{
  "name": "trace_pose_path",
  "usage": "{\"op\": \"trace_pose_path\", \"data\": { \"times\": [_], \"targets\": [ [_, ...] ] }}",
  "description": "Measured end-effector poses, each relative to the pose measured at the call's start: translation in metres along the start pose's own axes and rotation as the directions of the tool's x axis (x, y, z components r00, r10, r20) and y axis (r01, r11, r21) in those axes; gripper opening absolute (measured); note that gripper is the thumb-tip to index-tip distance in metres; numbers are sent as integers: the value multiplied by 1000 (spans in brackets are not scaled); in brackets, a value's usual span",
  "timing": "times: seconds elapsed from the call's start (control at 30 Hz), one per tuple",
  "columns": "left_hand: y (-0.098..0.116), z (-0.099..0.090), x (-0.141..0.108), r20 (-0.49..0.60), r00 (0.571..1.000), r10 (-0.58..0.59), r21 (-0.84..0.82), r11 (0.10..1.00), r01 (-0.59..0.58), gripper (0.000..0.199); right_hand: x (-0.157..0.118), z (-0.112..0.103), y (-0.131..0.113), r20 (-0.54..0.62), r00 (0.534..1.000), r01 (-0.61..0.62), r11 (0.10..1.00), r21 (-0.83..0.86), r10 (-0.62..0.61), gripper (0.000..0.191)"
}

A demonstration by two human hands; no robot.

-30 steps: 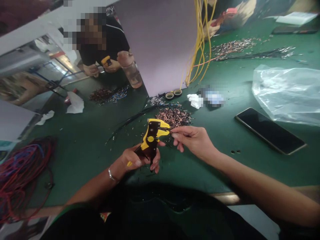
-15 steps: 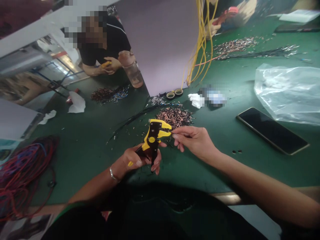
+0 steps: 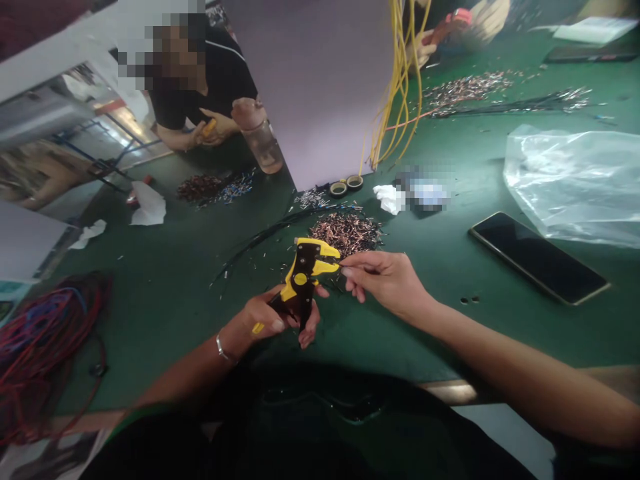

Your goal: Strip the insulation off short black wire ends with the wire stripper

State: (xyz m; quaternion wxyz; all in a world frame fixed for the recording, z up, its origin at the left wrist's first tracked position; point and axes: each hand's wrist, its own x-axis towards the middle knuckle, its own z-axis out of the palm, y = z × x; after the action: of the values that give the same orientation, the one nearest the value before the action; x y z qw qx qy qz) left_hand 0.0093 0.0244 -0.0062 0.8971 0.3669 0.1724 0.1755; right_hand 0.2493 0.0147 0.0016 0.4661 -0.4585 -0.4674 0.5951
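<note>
My left hand (image 3: pixel 280 319) is closed around the handles of a yellow and black wire stripper (image 3: pixel 301 277), held tilted with its jaws toward the right. At the mouth of those jaws my right hand (image 3: pixel 383 275) pinches a thin dark wire (image 3: pixel 342 265) between thumb and fingertips. Most of the wire is hidden by the fingers, and I cannot tell how far it reaches into the jaws. Just behind the stripper lies a pile of short wire pieces with copper ends (image 3: pixel 346 233). A bundle of black wires (image 3: pixel 270 233) stretches to its left.
Two tape rolls (image 3: pixel 346 186) and crumpled tissue (image 3: pixel 390 199) lie behind the pile. A phone (image 3: pixel 540 257) and clear plastic bag (image 3: pixel 575 180) are at right, coiled red and blue wires (image 3: pixel 50 333) at left. Co-workers' hands (image 3: pixel 213 130) work beyond a grey panel (image 3: pixel 320 87).
The whole view has shifted slightly, so things sit a little further left. Both hands keep nearly the same pose, with the wire still at the stripper's jaws.
</note>
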Motion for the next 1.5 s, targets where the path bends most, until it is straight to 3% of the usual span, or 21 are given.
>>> {"op": "trace_pose_path", "data": {
  "times": [1.0,1.5],
  "targets": [
    [-5,8,-6,-102,993,57,88,995,-48,37,1,-1,-4,-8,999,-33,999,40,33,13],
    [-11,13,0,-195,971,139,156,982,-109,31,12,-11,8,37,999,-5,999,48,3,22]
  ]
}}
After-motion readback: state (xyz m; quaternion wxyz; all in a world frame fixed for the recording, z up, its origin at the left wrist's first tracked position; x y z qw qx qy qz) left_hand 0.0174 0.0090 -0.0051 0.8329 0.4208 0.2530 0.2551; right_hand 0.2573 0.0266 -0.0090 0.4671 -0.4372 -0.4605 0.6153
